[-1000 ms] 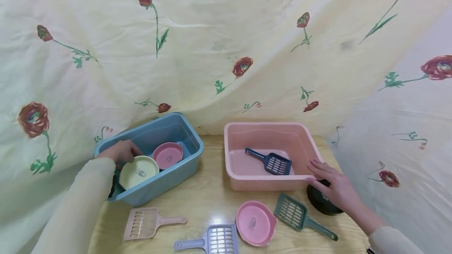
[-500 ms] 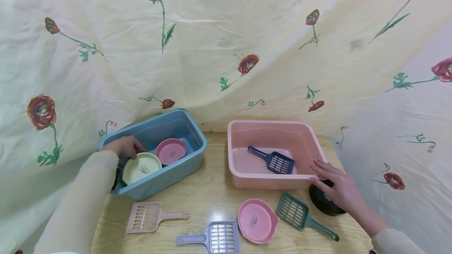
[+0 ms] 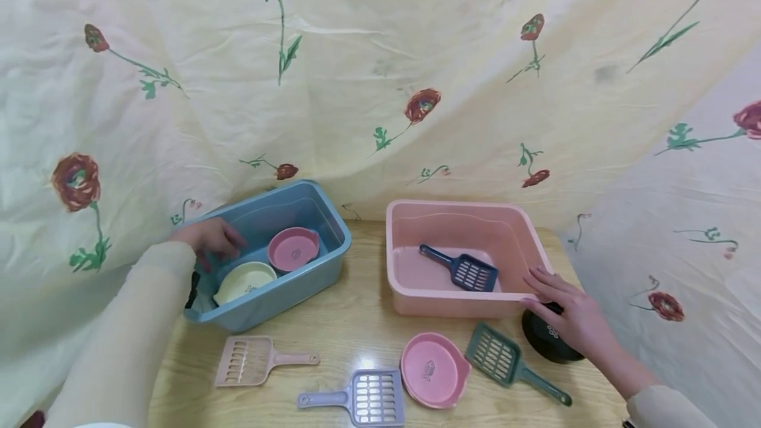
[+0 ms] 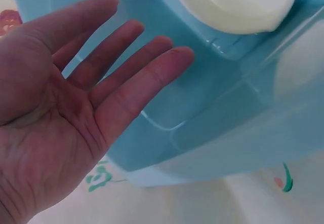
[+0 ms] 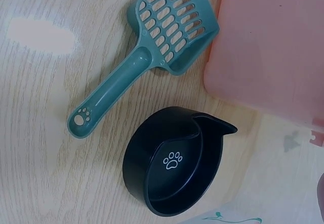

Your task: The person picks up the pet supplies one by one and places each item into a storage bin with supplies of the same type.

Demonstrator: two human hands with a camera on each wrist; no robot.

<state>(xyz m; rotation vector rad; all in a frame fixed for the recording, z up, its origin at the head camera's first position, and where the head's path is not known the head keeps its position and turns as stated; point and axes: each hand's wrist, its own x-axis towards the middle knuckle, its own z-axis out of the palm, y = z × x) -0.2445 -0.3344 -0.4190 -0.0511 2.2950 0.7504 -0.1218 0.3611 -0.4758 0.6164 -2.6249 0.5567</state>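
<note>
- The pink tub (image 3: 452,307) stands on a wood-grain surface (image 3: 351,329); all places below are given from it.
- Left of the pink tub is the blue tub (image 3: 291,299), set at a slant.
- The left hand (image 3: 213,238) is in the far end of the blue tub, well left of the pink tub. It is released: the fingers reach out loosely and apart, and the left wrist view shows the palm bare.
- The cream bowl (image 3: 240,279) lies in the blue tub, left of the pink tub, near the left hand but apart from it.
- Just beside the cream bowl, on the side toward the pink tub, sits the dusky pink bowl (image 3: 293,249).
- The right hand (image 3: 573,312) rests on the pink tub's near right corner, fingers relaxed and fairly straight on the rim.
- Inside the pink tub lies the navy scoop (image 3: 456,263), its handle toward the back left.
- By the pink tub's near right corner is the black bowl (image 5: 167,183), with a white paw print.
- In front of the pink tub, from right to left, lie the green scoop (image 5: 144,54), the bright pink bowl (image 3: 436,375), the lavender scoop (image 3: 351,398) and, farthest left, the beige scoop (image 3: 270,358).
- Behind the pink tub hangs a flowered cloth (image 3: 333,98).
</note>
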